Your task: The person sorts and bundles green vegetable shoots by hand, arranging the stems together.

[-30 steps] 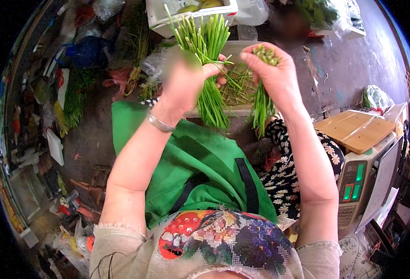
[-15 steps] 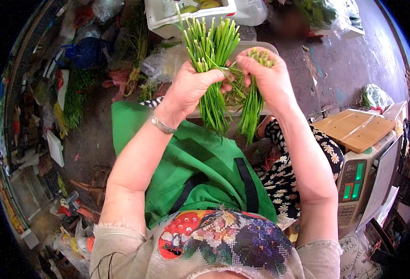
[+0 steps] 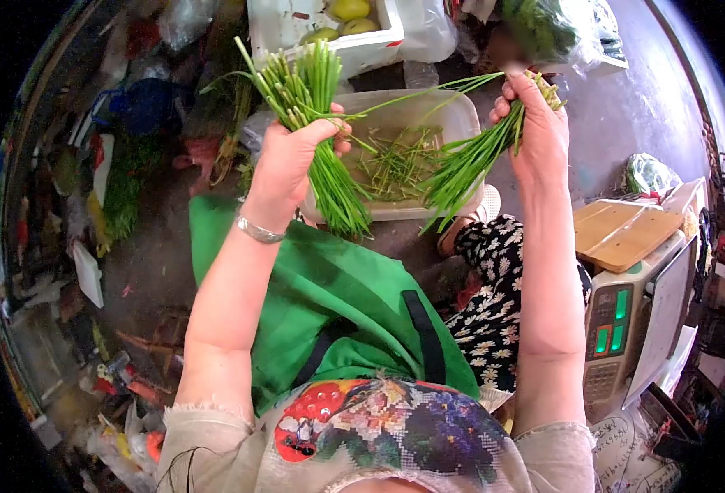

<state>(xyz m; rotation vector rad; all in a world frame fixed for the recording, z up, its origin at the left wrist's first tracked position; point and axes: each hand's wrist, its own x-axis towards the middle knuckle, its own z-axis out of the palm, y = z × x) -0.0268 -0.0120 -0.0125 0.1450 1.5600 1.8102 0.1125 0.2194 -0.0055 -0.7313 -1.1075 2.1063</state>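
My left hand is closed around a thick bunch of green chives, cut pale ends up and leafy tips down. My right hand, out to the right, grips a smaller bunch of chives whose leaves slant down to the left. A few long strands stretch between the two hands. Below and between them is a translucent plastic bin, with loose green stem pieces on its bottom.
A white foam box with several yellow-green fruits stands beyond the bin. At the right is a digital scale with a wooden board on top. Bagged greens lie at the back right. Mixed clutter covers the left floor.
My hands have moved apart, the left one leftward and the right one up and to the right. The smaller bunch has swung away from the larger, with strands drawn out between them.
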